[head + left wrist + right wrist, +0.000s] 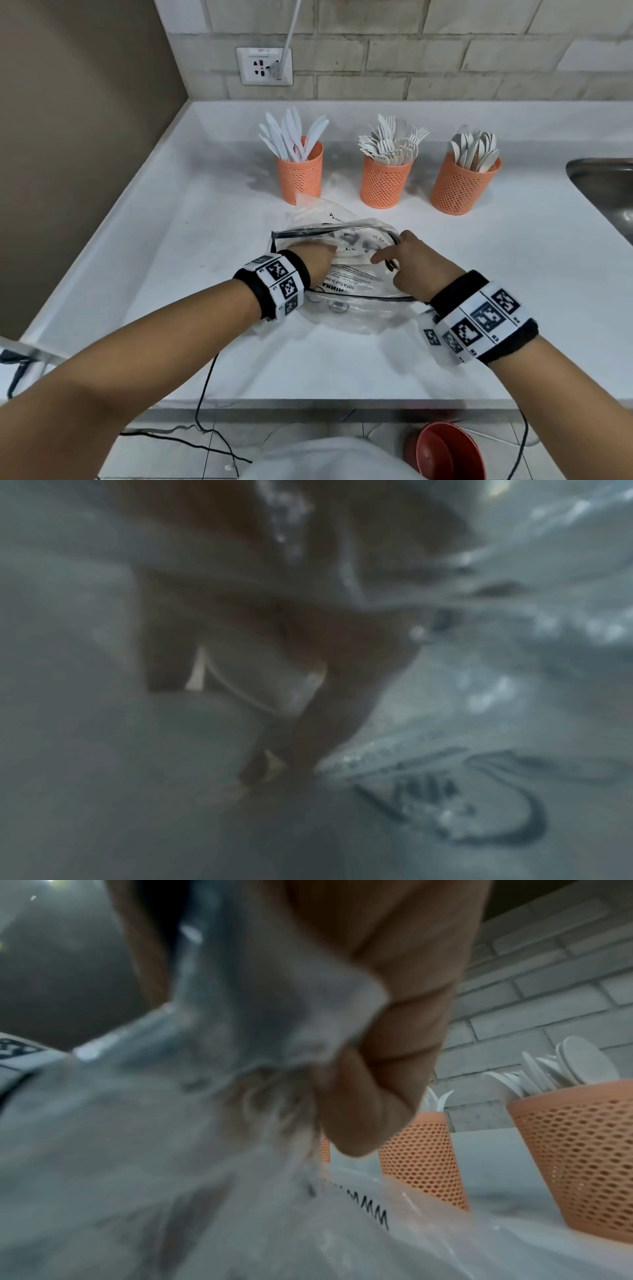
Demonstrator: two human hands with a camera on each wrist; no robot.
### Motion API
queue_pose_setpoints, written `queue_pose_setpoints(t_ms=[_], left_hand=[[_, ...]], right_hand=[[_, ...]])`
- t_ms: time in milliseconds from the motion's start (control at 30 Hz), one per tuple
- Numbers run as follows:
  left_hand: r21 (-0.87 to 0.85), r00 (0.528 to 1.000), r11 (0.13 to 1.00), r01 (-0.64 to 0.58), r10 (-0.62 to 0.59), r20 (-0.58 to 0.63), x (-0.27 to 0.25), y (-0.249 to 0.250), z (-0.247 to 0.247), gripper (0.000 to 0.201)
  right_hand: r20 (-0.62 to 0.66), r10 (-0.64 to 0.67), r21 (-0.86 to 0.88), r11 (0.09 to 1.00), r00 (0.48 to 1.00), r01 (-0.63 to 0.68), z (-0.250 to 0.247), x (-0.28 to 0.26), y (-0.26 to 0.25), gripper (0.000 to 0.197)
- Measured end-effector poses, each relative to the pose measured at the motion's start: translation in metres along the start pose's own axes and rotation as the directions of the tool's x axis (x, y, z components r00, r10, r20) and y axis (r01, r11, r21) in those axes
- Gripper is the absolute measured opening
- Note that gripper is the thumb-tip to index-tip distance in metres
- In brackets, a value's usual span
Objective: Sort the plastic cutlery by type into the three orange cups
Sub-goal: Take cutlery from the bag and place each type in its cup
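Three orange mesh cups stand in a row at the back: the left cup (300, 173) holds knives, the middle cup (386, 181) forks, the right cup (462, 186) spoons. In front of them lies a clear printed plastic bag (346, 274). My left hand (322, 257) reaches inside the bag. In the blurred left wrist view its fingertips (270, 767) pinch a white cutlery piece (276, 762); its type is unclear. My right hand (394, 260) grips the bag's rim, bunching the plastic (274, 1042) in curled fingers (377, 1074). Two cups (424, 1158) (582, 1150) show behind.
A steel sink (603, 192) is set into the white counter (171, 274) at the right. A wall socket (263, 65) with a plugged cable is at the back, a brown wall on the left. Black cables (205, 394) hang over the front edge; a red bowl (445, 452) sits below.
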State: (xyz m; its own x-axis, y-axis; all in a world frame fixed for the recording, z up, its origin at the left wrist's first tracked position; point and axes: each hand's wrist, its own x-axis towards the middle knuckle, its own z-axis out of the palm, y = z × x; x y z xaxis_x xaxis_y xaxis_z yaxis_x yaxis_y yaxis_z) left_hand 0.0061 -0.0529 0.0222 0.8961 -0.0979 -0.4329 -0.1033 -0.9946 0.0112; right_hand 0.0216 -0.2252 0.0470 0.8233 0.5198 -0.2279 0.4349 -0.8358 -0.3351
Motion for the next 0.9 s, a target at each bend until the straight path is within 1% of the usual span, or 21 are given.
queue_pose_setpoints(t_ms=[100, 167, 233, 300, 400, 467, 533, 600, 667, 733, 767, 800, 833, 867, 900], left_hand=[[-0.024, 0.999, 0.999, -0.034, 0.035, 0.015, -0.004, 0.002, -0.002, 0.035], [-0.035, 0.995, 0.996, -0.086, 0.088, 0.055, -0.008, 0.004, -0.003, 0.032], [-0.048, 0.988, 0.989, -0.137, 0.14, 0.062, -0.014, 0.005, -0.008, 0.029], [-0.058, 0.989, 0.987, -0.148, 0.149, 0.014, -0.021, 0.003, -0.014, 0.029], [-0.11, 0.991, 0.987, -0.116, 0.107, -0.085, -0.028, -0.001, -0.024, 0.028], [-0.148, 0.988, 0.981, -0.122, 0.106, -0.108, -0.028, -0.002, -0.029, 0.027], [-0.177, 0.985, 0.973, -0.149, 0.13, -0.117, -0.028, -0.003, -0.034, 0.024], [-0.212, 0.981, 0.959, -0.189, 0.173, -0.091, -0.031, -0.005, -0.04, 0.024], [-0.257, 0.967, 0.932, -0.256, 0.247, -0.067, -0.034, -0.004, -0.045, 0.024], [-0.315, 0.944, 0.89, -0.329, 0.317, -0.091, -0.034, -0.001, -0.048, 0.024], [-0.378, 0.935, 0.855, -0.354, 0.33, -0.129, -0.033, 0.001, -0.049, 0.023], [-0.486, 0.928, 0.791, -0.372, 0.324, -0.182, -0.033, 0.003, -0.049, 0.023], [-0.619, 0.921, 0.682, -0.389, 0.305, -0.242, -0.031, 0.003, -0.049, 0.024], [-0.737, 0.912, 0.538, -0.408, 0.276, -0.303, -0.03, 0.004, -0.051, 0.027], [-0.826, 0.908, 0.383, -0.414, 0.235, -0.347, -0.029, 0.003, -0.053, 0.027]], right_hand=[[-0.018, 0.003, -0.003, 1.0, 1.0, -0.003, 0.006, -0.002, -0.003, 0.06], [-0.058, 0.0, 0.006, 1.0, 0.998, 0.001, 0.008, -0.001, -0.002, 0.061], [-0.116, 0.025, -0.003, 1.0, 0.993, -0.025, 0.007, 0.001, 0.002, 0.061], [-0.189, 0.063, 0.013, 0.998, 0.98, -0.062, 0.004, 0.002, 0.006, 0.061], [-0.27, 0.095, 0.06, 0.995, 0.958, -0.082, -0.001, 0.004, 0.012, 0.057], [-0.314, 0.085, 0.084, 0.995, 0.946, -0.061, -0.003, 0.004, 0.015, 0.051], [-0.35, 0.076, 0.097, 0.994, 0.933, -0.044, -0.007, 0.004, 0.015, 0.048], [-0.362, 0.09, 0.107, 0.993, 0.928, -0.055, -0.012, 0.003, 0.016, 0.05], [-0.348, 0.124, 0.102, 0.99, 0.929, -0.094, -0.015, 0.002, 0.018, 0.053], [-0.334, 0.133, 0.112, 0.989, 0.933, -0.101, -0.018, 0.003, 0.02, 0.049], [-0.324, 0.129, 0.123, 0.988, 0.937, -0.093, -0.019, 0.003, 0.022, 0.043], [-0.307, 0.114, 0.132, 0.988, 0.945, -0.077, -0.02, 0.002, 0.023, 0.038], [-0.284, 0.096, 0.148, 0.987, 0.954, -0.055, -0.021, 0.002, 0.025, 0.037], [-0.271, 0.069, 0.173, 0.985, 0.96, -0.023, -0.022, 0.001, 0.027, 0.036], [-0.283, 0.043, 0.203, 0.979, 0.958, 0.016, -0.023, -0.001, 0.027, 0.036]])
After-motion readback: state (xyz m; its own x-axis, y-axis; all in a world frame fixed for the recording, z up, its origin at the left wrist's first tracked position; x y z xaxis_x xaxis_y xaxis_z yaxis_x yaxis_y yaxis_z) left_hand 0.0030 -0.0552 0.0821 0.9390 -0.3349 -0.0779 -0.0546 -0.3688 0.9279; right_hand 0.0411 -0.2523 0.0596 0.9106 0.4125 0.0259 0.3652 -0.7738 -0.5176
